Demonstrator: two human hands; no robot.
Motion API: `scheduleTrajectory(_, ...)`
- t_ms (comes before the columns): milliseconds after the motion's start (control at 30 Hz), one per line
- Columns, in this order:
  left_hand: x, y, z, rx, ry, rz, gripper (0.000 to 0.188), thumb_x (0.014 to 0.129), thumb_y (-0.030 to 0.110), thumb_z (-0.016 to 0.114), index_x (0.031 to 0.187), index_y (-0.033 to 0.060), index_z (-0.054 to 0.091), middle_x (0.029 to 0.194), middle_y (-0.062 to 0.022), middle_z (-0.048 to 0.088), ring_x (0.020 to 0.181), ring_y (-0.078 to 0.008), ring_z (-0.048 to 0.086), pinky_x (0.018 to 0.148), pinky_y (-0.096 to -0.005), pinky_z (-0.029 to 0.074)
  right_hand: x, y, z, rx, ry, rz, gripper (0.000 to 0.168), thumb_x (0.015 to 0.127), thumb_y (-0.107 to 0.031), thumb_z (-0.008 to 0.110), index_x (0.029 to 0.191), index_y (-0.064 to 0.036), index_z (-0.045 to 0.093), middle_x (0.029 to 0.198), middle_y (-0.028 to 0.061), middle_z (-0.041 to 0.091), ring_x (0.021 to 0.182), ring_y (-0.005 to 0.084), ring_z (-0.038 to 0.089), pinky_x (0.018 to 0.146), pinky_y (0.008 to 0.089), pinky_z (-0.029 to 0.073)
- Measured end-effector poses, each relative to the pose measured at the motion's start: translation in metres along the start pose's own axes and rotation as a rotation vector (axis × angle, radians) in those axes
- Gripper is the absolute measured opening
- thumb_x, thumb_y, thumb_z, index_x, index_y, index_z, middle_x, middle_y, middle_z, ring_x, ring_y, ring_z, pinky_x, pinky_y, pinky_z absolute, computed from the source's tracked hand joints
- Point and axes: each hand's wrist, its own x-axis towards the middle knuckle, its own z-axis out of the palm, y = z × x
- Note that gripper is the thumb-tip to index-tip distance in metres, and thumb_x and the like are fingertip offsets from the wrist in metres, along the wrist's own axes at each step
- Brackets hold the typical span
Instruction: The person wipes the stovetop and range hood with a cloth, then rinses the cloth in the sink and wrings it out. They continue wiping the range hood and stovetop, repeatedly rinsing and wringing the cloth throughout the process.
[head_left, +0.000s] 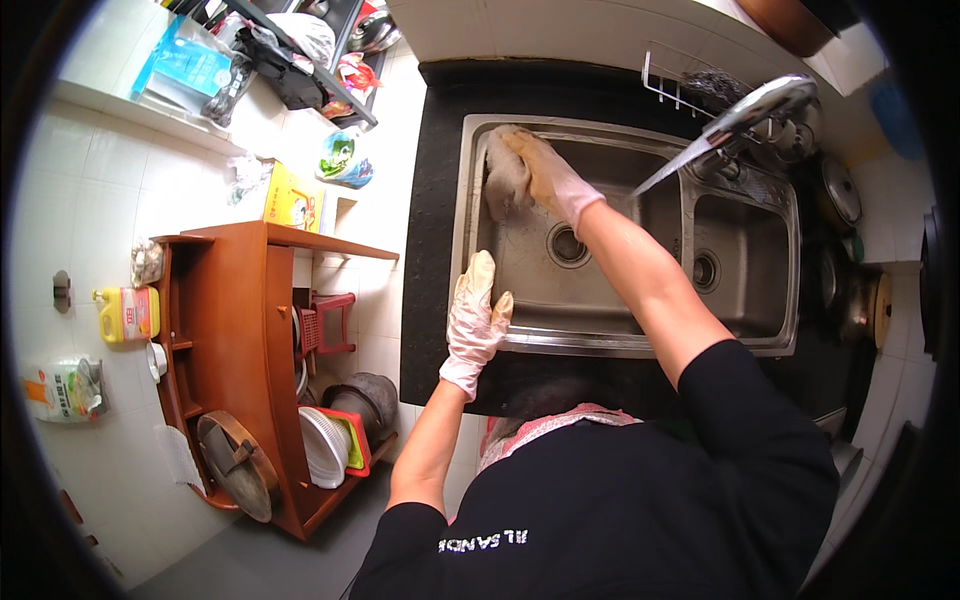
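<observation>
A pale rubber glove covers my right hand (544, 169), which presses a wet greyish cloth (508, 176) against the upper left corner of the stainless steel double sink (600, 345). My left hand (478, 319), in a matching glove, lies on the sink's lower left rim with its fingers pointing away from me and the thumb apart. Water runs in a stream from the chrome faucet (772, 97) down into the large basin. A drain (568, 244) sits in that basin, partly behind my right wrist.
Black countertop (435, 225) surrounds the sink. A wire rack (667, 82) holds a scrubber behind the faucet, with lidded pots (840, 191) at the right. On the left stand a brown wooden cabinet (232, 330), a yellow box (294, 199) and a white plastic colander (322, 446).
</observation>
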Motion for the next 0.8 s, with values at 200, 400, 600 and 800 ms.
scheduleTrajectory(200,-0.011,-0.003,0.0,-0.08,0.202,-0.083,0.066,0.098,0.032,0.051,0.15,0.0005,0.027,0.153,-0.0239,0.031,0.142,-0.0397,0.031,0.118,-0.0451,0.022,0.016,0.008,0.052,0.393,-0.099,0.694,0.019,0.102,-0.026,0.05,0.098,-0.008,0.053,0.081,-0.0013,0.054,0.069,0.0079,0.049,0.056,0.0213,0.039)
scheduleTrajectory(400,-0.005,0.0,-0.002,-0.184,0.385,-0.158,0.065,0.097,0.034,0.051,0.146,-0.004,0.032,0.149,-0.0235,0.036,0.141,-0.0369,0.033,0.118,-0.0439,0.024,-0.115,-0.04,0.072,-0.289,-0.446,0.645,0.056,0.096,-0.047,0.05,0.128,-0.002,0.057,0.126,0.0214,0.062,0.12,0.0343,0.057,0.101,0.04,0.044)
scheduleTrajectory(600,-0.007,-0.01,0.006,-0.349,0.392,-0.299,0.052,0.096,0.013,0.054,0.144,0.0005,0.037,0.145,-0.0173,0.043,0.131,-0.0314,0.046,0.112,-0.0393,0.036,-0.173,-0.08,0.049,-0.514,-0.823,0.479,0.034,0.086,-0.039,0.059,0.108,-0.016,0.07,0.098,0.0148,0.071,0.094,0.0333,0.067,0.083,0.0424,0.052)
scheduleTrajectory(800,-0.009,-0.015,0.017,-0.218,0.398,-0.224,0.05,0.096,0.011,0.056,0.142,-0.0002,0.04,0.143,-0.0192,0.047,0.129,-0.0322,0.049,0.11,-0.0384,0.039,-0.234,-0.093,-0.091,-0.822,-0.722,0.374,0.026,0.085,-0.033,0.054,0.095,-0.015,0.071,0.088,0.0136,0.071,0.082,0.0364,0.068,0.075,0.0476,0.054)
